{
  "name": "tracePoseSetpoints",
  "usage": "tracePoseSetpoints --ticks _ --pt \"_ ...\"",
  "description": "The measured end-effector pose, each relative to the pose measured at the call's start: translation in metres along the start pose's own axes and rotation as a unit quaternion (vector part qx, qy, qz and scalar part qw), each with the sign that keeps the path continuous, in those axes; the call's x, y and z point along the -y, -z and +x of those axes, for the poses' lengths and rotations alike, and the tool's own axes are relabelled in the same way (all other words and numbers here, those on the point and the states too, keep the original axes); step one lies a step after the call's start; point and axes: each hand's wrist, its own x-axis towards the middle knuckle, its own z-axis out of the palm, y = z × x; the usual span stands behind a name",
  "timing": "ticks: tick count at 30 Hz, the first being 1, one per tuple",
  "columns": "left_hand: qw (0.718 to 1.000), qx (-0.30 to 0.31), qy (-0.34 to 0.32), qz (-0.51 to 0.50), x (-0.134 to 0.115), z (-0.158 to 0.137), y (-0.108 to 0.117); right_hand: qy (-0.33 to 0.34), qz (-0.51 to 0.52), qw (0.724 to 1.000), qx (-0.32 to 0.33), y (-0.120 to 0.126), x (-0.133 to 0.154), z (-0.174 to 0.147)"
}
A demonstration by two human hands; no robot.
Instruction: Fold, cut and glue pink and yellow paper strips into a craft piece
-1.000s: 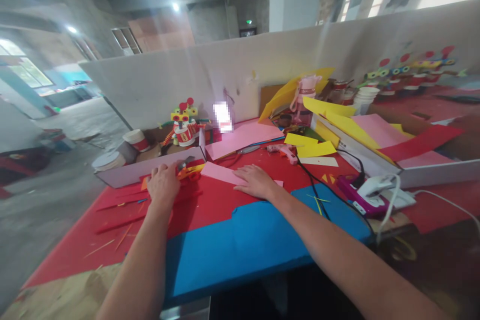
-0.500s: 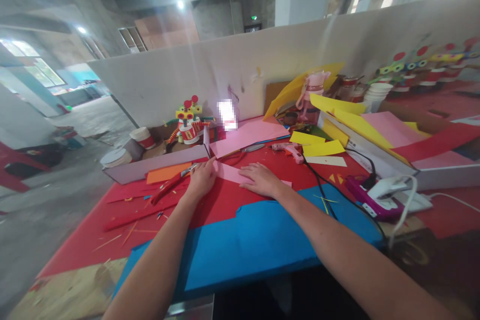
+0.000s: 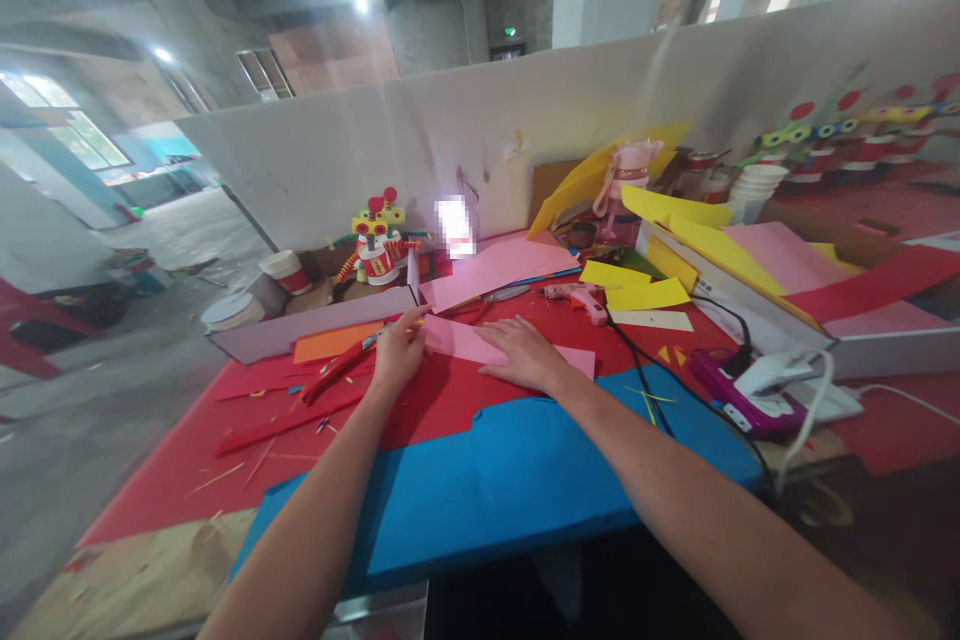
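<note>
A pink paper strip (image 3: 459,340) lies across the red table surface. My right hand (image 3: 521,352) rests palm down on it, fingers spread and holding nothing. At the strip's left end is my left hand (image 3: 400,355), one finger stretched forward and the others partly hidden. Left of that hand lies a red-handled cutting tool (image 3: 337,372), its tip close to my fingers. Beyond my right hand sits a pink glue gun (image 3: 581,298) with a black cord.
Blue sheets (image 3: 510,480) cover the table's near edge. A purple power strip (image 3: 739,400) with plugs stands right. Behind are a large pink sheet (image 3: 502,268), yellow pieces (image 3: 649,297) and a robot figure made from a paper cup (image 3: 379,255) in a shallow box (image 3: 322,320).
More of the pink strip shows beyond my right hand. My left hand has shifted slightly, its finger now pointing up and forward. My right hand stays nearly in place.
</note>
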Motion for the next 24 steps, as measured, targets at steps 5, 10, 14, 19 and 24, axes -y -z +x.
tracePoseSetpoints --ticks 5,10,14,19,24 --pt "0.967 -0.005 0.106 -0.230 -0.007 -0.002 -0.001 -0.020 0.009 1.000 -0.015 0.001 0.001 -0.001" --pt "0.954 0.010 0.096 -0.283 -0.010 -0.003 -0.001 -0.034 -0.013 0.999 -0.014 0.001 0.004 -0.002" --pt "0.973 -0.005 0.073 -0.220 -0.003 -0.003 0.000 -0.052 -0.038 0.998 0.000 0.007 0.004 0.000" --pt "0.982 0.107 -0.111 0.111 0.005 -0.002 0.004 -0.169 -0.053 0.981 -0.082 0.020 -0.004 0.000" --pt "0.900 0.211 -0.201 0.324 -0.007 0.002 -0.006 -0.176 -0.041 0.969 -0.168 0.023 -0.005 -0.004"
